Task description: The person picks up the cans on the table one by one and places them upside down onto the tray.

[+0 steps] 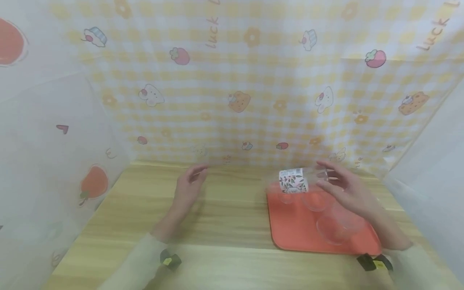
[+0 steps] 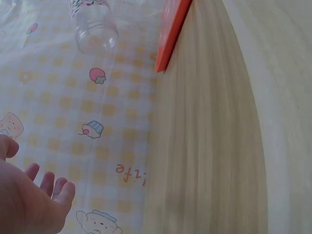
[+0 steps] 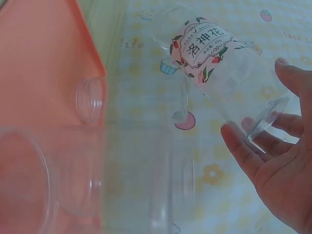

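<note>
My right hand (image 1: 349, 190) grips a clear plastic jar (image 1: 293, 180) by its base end, thumb on one side and fingers on the other. The jar lies nearly level above the tray, its mouth toward the left. In the right wrist view its wrap-around label (image 3: 204, 46) shows flowers, leaves and Chinese characters; no contents show through the clear wall. My left hand (image 1: 188, 186) hovers over the left part of the table, fingers loosely bent, holding nothing. The left wrist view shows the jar's end (image 2: 97, 39) far from that hand.
An orange-red tray (image 1: 290, 240) lies on the right of the wood-grain table (image 1: 232, 229). Several clear containers stand on it, among them a wide one (image 1: 330, 230) near the front and a small one (image 3: 90, 101). A patterned yellow-checked cloth (image 1: 217, 80) hangs behind the table.
</note>
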Available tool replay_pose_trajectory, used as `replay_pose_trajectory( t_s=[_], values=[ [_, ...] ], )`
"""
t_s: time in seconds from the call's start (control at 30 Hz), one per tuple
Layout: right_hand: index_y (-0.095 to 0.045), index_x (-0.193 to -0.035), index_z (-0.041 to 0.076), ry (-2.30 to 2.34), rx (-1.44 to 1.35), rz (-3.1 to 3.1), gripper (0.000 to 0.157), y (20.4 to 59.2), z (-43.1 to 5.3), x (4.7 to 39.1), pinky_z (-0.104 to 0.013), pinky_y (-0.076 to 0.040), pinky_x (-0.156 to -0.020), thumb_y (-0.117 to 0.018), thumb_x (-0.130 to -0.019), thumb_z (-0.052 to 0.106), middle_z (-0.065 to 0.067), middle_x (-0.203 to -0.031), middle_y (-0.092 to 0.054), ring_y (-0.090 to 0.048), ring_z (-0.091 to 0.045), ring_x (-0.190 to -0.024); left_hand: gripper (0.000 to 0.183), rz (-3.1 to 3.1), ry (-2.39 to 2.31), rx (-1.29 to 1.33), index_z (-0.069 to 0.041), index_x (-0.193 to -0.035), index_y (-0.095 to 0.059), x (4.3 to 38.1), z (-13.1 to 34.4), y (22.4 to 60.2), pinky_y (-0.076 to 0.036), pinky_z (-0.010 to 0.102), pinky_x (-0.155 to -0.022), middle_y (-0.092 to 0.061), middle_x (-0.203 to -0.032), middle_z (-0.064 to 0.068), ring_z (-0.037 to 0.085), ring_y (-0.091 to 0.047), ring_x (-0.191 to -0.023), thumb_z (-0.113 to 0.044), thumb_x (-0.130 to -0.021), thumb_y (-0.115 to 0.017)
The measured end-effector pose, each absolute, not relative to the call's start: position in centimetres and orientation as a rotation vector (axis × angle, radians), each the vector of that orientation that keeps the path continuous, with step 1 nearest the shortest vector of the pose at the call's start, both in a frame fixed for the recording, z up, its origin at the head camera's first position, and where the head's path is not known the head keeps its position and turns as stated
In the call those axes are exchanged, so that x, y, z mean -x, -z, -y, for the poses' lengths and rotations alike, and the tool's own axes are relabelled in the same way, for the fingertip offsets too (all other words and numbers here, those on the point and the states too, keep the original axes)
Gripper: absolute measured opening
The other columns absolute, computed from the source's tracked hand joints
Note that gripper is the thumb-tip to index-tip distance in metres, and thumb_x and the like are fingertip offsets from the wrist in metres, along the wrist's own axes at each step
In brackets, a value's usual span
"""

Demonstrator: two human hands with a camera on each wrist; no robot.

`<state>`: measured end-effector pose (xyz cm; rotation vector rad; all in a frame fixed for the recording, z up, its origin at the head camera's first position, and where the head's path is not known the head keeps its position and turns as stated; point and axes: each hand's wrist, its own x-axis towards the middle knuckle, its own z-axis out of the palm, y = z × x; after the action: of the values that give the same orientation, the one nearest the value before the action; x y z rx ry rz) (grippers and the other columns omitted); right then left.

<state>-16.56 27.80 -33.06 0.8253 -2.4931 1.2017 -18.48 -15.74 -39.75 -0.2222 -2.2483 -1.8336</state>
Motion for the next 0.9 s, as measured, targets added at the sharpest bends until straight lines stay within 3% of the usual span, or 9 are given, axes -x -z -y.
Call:
replay_pose_trajectory(
  t_s=[0.33, 0.47, 0.7, 0.9],
  values=[
    [-0.052, -0.147, 0.009, -1.094, -0.902, 2.549, 0.064, 31.9, -28.6, 16.3, -0.017, -0.052, -0.089, -0.074, -0.089, -0.006, -0.008, -0.132, -0.059, -0.063, -0.014, -0.109, 0.037, 2.338, 1.747, 0.318, -0.001, -0.133, -0.059, 17.7, 17.4, 40.2, -0.047, 0.051, -0.103, -0.059, -0.136, 0.019, 0.038, -0.055, -0.125, -0.025, -0.106, -0.058],
    [-0.053, -0.146, 0.009, -1.054, -0.909, 2.571, 0.064, 31.8, -28.8, 16.2, -0.016, -0.052, -0.088, -0.076, -0.088, -0.004, -0.012, -0.130, -0.060, -0.064, -0.023, -0.106, 0.037, 2.366, 1.752, 0.335, -0.001, -0.133, -0.059, 17.4, 17.9, 40.4, -0.047, 0.050, -0.104, -0.059, -0.136, 0.019, 0.037, -0.056, -0.124, -0.026, -0.106, -0.058],
    [-0.054, -0.146, 0.013, -1.001, -0.946, 2.626, 0.062, 31.5, -29.1, 16.2, -0.021, -0.054, -0.087, -0.076, -0.089, -0.001, -0.010, -0.135, -0.060, -0.063, -0.020, -0.109, 0.038, 2.388, 1.763, 0.354, 0.000, -0.133, -0.060, 16.9, 18.4, 40.3, -0.047, 0.049, -0.103, -0.059, -0.136, 0.018, 0.036, -0.056, -0.124, -0.026, -0.105, -0.059],
    [-0.055, -0.143, 0.010, -0.978, -1.014, 2.632, 0.060, 31.1, -29.2, 16.1, -0.024, -0.057, -0.085, -0.078, -0.088, 0.000, -0.012, -0.132, -0.061, -0.063, -0.027, -0.107, 0.036, 2.388, 1.745, 0.384, 0.000, -0.131, -0.061, 16.8, 18.8, 40.4, -0.048, 0.048, -0.102, -0.061, -0.134, 0.016, 0.035, -0.057, -0.122, -0.025, -0.105, -0.059]
  ],
)
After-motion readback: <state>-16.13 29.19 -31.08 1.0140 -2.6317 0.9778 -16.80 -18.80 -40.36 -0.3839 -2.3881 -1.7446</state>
